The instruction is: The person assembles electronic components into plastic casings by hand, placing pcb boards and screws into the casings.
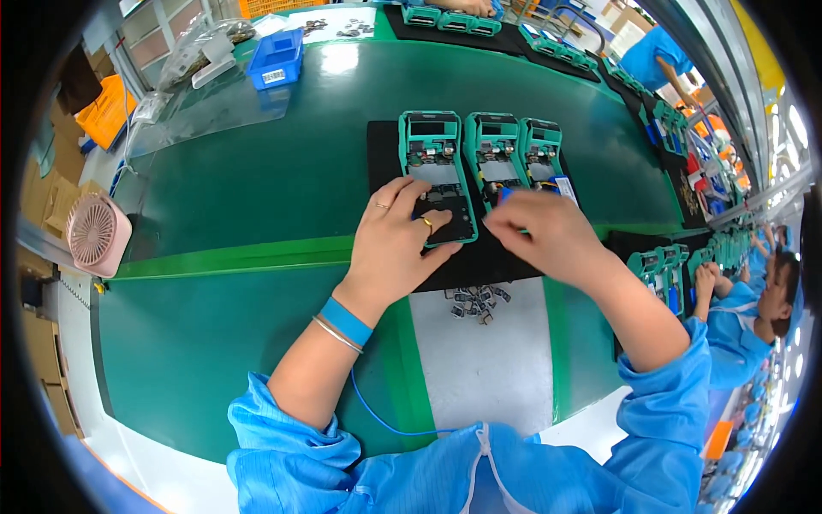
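Three teal device housings with exposed circuit boards lie on a black mat. My left hand rests over the lower part of the left housing, its fingers bent across the black panel and its thumb at the near edge, holding the housing in place. My right hand, slightly blurred, hovers by the near end of the middle housing, fingers curled and thumb drawn in; anything between the fingertips is hidden. Behind that hand, the right housing shows a blue part with a white label.
Several small metallic parts lie on a white sheet before me. On the green table stand a blue bin and, at the left edge, a pink fan. A blue cord runs below my left wrist. Co-workers sit at right.
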Demonstrator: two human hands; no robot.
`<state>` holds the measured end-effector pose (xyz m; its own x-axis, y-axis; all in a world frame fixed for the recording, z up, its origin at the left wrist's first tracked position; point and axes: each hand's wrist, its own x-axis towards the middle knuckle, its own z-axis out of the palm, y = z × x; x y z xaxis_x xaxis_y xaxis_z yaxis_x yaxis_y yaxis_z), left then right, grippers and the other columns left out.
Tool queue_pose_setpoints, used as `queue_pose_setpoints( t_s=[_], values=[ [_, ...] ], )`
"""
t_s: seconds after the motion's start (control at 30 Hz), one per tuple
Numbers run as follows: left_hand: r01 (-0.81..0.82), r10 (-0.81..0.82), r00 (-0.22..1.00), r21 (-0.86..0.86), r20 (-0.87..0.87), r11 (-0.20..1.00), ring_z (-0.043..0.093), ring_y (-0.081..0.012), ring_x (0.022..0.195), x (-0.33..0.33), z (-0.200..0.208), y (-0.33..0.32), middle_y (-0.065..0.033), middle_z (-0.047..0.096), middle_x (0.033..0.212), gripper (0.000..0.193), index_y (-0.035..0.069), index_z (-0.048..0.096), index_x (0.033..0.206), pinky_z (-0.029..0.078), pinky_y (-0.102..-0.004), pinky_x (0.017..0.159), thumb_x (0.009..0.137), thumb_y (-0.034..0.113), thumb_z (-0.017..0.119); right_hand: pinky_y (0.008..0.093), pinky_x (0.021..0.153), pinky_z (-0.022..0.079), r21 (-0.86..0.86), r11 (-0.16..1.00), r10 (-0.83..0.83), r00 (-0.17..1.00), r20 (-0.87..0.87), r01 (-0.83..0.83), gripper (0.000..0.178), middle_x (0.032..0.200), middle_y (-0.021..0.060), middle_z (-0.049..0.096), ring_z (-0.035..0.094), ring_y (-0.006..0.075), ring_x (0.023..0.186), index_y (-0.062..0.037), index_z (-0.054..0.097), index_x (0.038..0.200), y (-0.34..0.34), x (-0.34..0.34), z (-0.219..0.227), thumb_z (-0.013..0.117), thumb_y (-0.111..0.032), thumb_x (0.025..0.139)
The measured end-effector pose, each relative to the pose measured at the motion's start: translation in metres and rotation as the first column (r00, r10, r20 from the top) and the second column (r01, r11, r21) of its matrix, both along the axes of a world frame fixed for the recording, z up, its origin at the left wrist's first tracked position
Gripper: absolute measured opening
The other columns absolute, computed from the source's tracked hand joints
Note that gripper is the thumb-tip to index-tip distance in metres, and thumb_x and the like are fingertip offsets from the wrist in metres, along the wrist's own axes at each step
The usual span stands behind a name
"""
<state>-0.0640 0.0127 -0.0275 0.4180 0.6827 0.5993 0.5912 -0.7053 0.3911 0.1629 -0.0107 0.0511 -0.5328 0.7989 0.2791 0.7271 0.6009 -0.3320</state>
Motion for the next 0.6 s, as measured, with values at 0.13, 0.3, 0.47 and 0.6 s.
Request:
queue_pose_setpoints(
  t_s=[0.13,0.3,0.47,0.6],
  values=[
    [-0.014,0.013,0.999,0.014,0.033,1.0,0.052,-0.0338,0.119,0.005,0.002,-0.001,-0.0127,0.059,0.121,0.034,0.012,0.076,0.096,0.045,-0.0432,0.1,0.066,0.026,0.086,0.0369,0.066,0.053,0.255,0.965,0.055,0.997,0.051,-0.066,0.006,0.087,0.0033,0.059,0.063,0.0245,0.083,-0.0093,0.067,0.084,0.057,-0.012,-0.029,0.071,-0.011,0.081],
    [-0.012,0.011,0.998,0.019,0.063,1.0,0.052,-0.0329,0.119,0.006,0.001,0.002,-0.0115,0.058,0.12,0.033,0.013,0.076,0.095,0.045,-0.0431,0.099,0.066,0.026,0.086,0.0347,0.067,0.055,0.356,0.93,0.007,0.97,0.241,-0.096,0.009,0.086,0.0033,0.055,0.062,0.023,0.084,-0.0081,0.059,0.073,0.087,-0.024,-0.045,0.068,-0.008,0.074],
    [-0.008,0.009,0.997,-0.005,0.075,1.0,0.05,-0.032,0.121,0.006,0.0,0.002,-0.0105,0.057,0.121,0.036,0.013,0.075,0.096,0.044,-0.0426,0.101,0.065,0.026,0.086,0.0342,0.066,0.055,0.392,0.905,0.026,0.941,0.337,-0.166,0.01,0.088,0.0045,0.056,0.062,0.0222,0.088,-0.0075,0.059,0.074,0.095,-0.027,-0.046,0.068,-0.01,0.071],
    [-0.006,0.007,0.996,-0.004,0.087,1.0,0.049,-0.0314,0.122,0.005,-0.002,0.002,-0.01,0.057,0.122,0.036,0.013,0.075,0.096,0.043,-0.0423,0.102,0.064,0.026,0.086,0.0324,0.064,0.054,0.396,0.889,0.026,0.888,0.459,-0.23,0.011,0.088,0.0043,0.055,0.061,0.0201,0.09,-0.0078,0.06,0.076,0.093,-0.032,-0.04,0.068,-0.011,0.07]
  ],
)
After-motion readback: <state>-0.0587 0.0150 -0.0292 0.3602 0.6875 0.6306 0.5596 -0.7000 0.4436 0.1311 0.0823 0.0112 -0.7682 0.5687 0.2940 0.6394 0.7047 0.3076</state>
